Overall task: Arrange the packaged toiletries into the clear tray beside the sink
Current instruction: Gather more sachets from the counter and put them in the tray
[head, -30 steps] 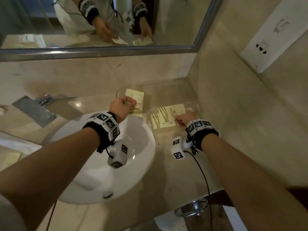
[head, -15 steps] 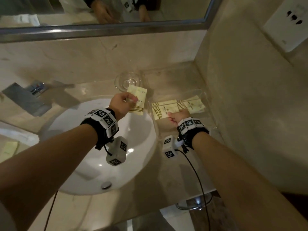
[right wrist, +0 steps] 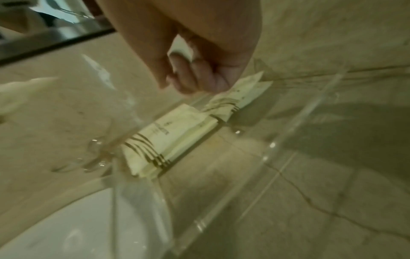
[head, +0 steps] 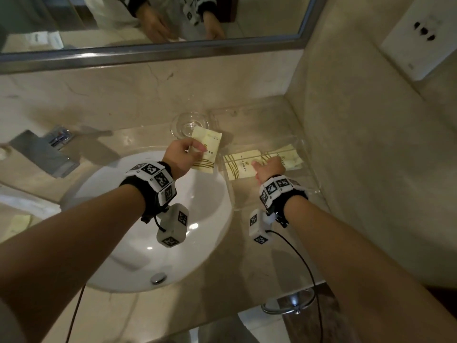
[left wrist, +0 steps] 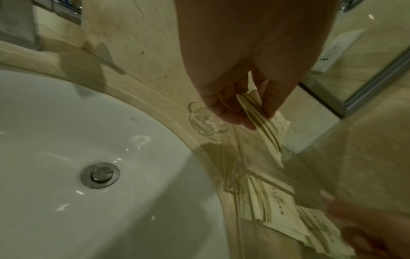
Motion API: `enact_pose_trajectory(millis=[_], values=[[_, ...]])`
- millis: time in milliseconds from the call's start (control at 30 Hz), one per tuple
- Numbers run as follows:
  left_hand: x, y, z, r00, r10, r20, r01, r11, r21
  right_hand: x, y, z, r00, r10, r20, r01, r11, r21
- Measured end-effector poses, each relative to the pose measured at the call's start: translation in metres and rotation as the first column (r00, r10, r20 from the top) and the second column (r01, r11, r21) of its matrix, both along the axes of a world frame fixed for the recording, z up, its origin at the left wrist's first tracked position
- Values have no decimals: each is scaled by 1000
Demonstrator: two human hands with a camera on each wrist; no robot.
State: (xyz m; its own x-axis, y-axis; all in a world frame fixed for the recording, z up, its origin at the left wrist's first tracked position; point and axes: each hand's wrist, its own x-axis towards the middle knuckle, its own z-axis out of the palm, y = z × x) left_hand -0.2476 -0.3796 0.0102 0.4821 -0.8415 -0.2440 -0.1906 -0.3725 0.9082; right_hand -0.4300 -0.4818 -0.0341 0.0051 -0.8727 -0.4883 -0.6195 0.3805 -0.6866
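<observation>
At the far left of the head view, a pale packet-like shape [head: 18,222] is glimpsed on the marble bench [head: 138,137] beyond the round white sink [head: 138,243]; it is too blurred to be named, but it may be one more item left to collect. The task is judged to be partly done — one sachet is in the air and a small stack is already in place.

Over the sink's far rim, a cream paper sachet with gold stripes [head: 206,153] is pinched by the left hand [head: 179,158], the thumb on one face and the curled fingers [left wrist: 233,112] on the other. It is held just beside the left wall of the clear acrylic tray [head: 306,154], not yet inside it. Behind it a small clear glass dish [head: 189,125] stands on the bench, apart from the tray.

Inside the tray, several matching cream sachets [head: 243,165] are seen lying flat and overlapping across the floor, toward the far end; the near part of the tray floor is bare.

Further right, the right hand [head: 270,168] is lowered into the tray with its fingers [right wrist: 199,77] curled loosely above the laid sachets. Whether a packet edge is actually touched or gripped cannot be told — the wrist view is blurred there.
</observation>
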Motion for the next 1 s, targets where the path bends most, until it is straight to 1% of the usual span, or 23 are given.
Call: enact_pose_trajectory(millis=[33,67,100,133,200,267,333,367,467,500,533,633,700,767,800,900,967,1000], values=[[-1,-2,2,1000,-17,-9,17,1000,-11,-1,2,7,999,17,-47,-20,998,-64],[-3,-3,4,999,-40,-24,40,999,-24,-1,3,14,999,25,-42,-30,992,-119],[-6,-6,7,996,-66,-54,64,997,-38,-1,6,22,999,44,2,-43,986,-163],[-11,-7,11,991,-94,-91,90,995,-48,0,7,29,993,79,83,-63,982,-181],[-22,-11,19,979,-157,-132,149,986,-68,2,11,44,959,153,239,-114,978,-172],[-33,-15,24,966,-213,-147,203,976,-83,3,12,57,918,169,359,-131,983,-129],[-41,-18,26,959,-239,-151,230,970,-74,0,9,65,884,138,446,-128,990,-53],[-44,-20,27,960,-244,-136,237,969,-66,-2,8,67,876,131,465,-139,990,-17],[-50,-24,29,969,-237,-62,234,971,-58,-13,5,67,898,154,411,-190,981,47],[-50,-26,29,974,-225,-39,223,973,-57,-18,5,68,898,149,414,-199,977,78],[-51,-28,29,976,-214,-26,212,975,-62,-23,5,69,886,141,441,-211,971,113],[-53,-34,27,981,-191,-31,188,979,-80,-36,7,70,813,67,579,-236,946,222],[-57,-38,27,982,-184,-34,181,980,-87,-41,7,69,786,16,618,-222,941,257],[-64,-42,27,978,-203,-47,199,976,-84,-45,5,66,792,-22,610,-180,946,268],[-68,-45,28,976,-211,-54,207,975,-81,-47,2,65,793,-51,607,-148,950,274],[-77,-53,25,973,-216,-78,208,973,-96,-60,-6,60,765,-186,617,-29,946,322],[-78,-57,23,972,-216,-95,210,975,-76,-72,-11,54,778,-250,577,59,943,329],[-78,-58,21,971,-219,-99,214,975,-56,-79,-13,50,800,-273,534,111,942,315]])
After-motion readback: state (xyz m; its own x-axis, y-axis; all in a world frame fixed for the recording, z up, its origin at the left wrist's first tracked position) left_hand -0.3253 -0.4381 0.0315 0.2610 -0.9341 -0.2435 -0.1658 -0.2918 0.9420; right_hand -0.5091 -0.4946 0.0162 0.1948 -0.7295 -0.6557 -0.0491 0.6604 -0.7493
